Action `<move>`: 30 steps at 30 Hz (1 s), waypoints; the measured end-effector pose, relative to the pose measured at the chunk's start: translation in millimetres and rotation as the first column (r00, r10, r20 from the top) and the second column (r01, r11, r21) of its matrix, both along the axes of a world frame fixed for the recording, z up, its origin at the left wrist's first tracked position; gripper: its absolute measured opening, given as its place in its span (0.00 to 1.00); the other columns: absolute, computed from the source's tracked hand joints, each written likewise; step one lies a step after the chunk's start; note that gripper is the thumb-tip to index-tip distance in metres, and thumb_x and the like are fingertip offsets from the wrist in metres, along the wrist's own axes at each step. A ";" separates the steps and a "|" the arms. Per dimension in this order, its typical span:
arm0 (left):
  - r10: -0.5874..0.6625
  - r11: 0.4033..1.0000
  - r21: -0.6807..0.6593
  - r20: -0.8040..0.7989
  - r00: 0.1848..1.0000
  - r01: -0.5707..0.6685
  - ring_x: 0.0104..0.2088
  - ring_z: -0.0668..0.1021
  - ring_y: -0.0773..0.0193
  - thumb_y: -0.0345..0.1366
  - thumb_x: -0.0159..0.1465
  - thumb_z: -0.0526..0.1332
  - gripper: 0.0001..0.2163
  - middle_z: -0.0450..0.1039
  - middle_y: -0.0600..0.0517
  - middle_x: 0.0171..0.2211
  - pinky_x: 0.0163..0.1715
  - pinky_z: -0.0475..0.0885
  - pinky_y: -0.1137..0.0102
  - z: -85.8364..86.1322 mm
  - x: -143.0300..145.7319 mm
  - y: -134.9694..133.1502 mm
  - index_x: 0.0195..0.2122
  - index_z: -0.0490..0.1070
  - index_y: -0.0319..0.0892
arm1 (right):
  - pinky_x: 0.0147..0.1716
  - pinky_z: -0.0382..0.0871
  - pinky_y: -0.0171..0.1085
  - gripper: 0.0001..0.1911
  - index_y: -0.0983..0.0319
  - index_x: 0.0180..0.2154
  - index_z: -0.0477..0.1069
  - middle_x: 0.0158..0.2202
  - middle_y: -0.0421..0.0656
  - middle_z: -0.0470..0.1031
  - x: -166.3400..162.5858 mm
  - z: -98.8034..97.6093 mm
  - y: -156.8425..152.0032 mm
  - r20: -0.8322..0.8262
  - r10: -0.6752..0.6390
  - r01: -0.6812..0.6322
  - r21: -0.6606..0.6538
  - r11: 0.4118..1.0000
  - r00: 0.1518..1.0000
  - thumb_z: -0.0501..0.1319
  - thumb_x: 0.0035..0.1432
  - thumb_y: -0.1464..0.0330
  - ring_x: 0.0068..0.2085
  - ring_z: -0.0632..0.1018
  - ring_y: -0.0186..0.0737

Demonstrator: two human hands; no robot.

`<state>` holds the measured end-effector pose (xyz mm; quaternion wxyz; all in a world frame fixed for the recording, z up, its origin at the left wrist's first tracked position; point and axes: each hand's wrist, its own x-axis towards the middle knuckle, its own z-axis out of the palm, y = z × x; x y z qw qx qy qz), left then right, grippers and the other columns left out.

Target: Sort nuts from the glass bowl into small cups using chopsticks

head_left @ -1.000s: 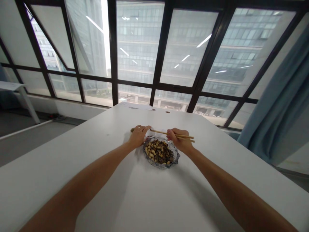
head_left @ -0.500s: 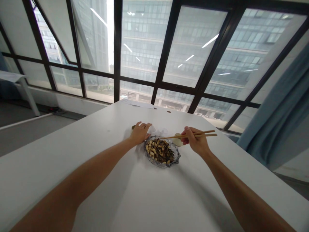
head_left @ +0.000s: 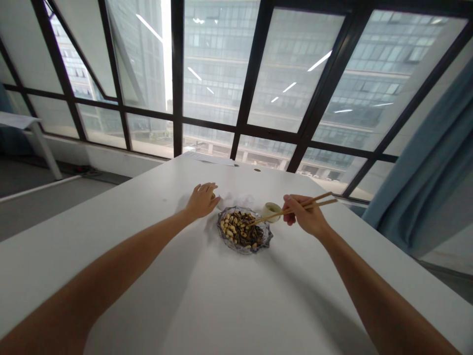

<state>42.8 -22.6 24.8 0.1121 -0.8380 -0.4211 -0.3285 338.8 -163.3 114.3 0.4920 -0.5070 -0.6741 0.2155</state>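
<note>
My right hand (head_left: 301, 212) is closed around a pair of wooden chopsticks (head_left: 275, 216), whose tips touch dark seeds in a scalloped clear glass dish (head_left: 269, 236). The dish holds a mix of pale nuts (head_left: 229, 228), perhaps pistachios or peanuts, and dark elongated seeds (head_left: 248, 235), like sunflower seeds. My left hand (head_left: 202, 199) rests beyond and left of the dish, apart from its rim, fingers and thumb curved round a small brownish round thing (head_left: 213, 196) that they mostly hide. Behind the dish's right side stands a pale round cup (head_left: 271, 209), upright, partly crossed by the chopsticks.
Something whitish and see-through (head_left: 240, 199) lies behind the dish. Sheets of paper (head_left: 210, 159) lie at the white table's (head_left: 221, 305) far edge, near a round cable hole (head_left: 257, 170). Beyond are large windows; a blue curtain (head_left: 417, 182) hangs on the right.
My left hand has moved left, away from the dish's rim, and now covers the small round thing. The chopstick tips have dropped from the back rim into the seeds.
</note>
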 end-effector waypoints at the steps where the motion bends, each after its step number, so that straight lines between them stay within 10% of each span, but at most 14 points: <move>1: 0.020 1.000 0.013 0.037 0.999 -0.020 0.62 0.68 0.53 0.42 0.68 0.53 0.20 0.67 0.42 0.61 0.64 0.57 0.53 -2.4 -4.3 -1.1 0.58 0.64 0.40 | 0.12 0.63 0.31 0.33 0.62 0.20 0.70 0.14 0.43 0.71 1.7 4.8 -2.3 -0.004 -0.002 0.002 -0.015 1.000 1.000 0.61 0.51 0.39 0.13 0.69 0.33; 13: 0.329 0.873 -0.443 0.227 0.917 -0.203 0.58 0.73 0.44 0.62 0.61 0.56 0.39 0.69 0.34 0.58 0.55 0.67 0.58 -27.4 -20.4 -3.7 0.64 0.56 0.36 | 0.12 0.64 0.30 0.30 0.62 0.21 0.69 0.13 0.44 0.72 -15.1 18.4 26.0 0.150 0.248 -0.177 -0.376 0.910 0.957 0.61 0.53 0.42 0.13 0.71 0.34; 30: 0.318 0.861 -0.459 0.152 0.936 -0.218 0.49 0.79 0.46 0.63 0.61 0.53 0.34 0.76 0.40 0.49 0.48 0.71 0.59 -23.3 -22.6 -7.0 0.58 0.63 0.41 | 0.09 0.62 0.28 0.29 0.64 0.20 0.69 0.12 0.44 0.71 -0.4 54.5 68.0 0.104 0.125 -0.101 -0.209 0.973 0.987 0.61 0.59 0.47 0.11 0.70 0.33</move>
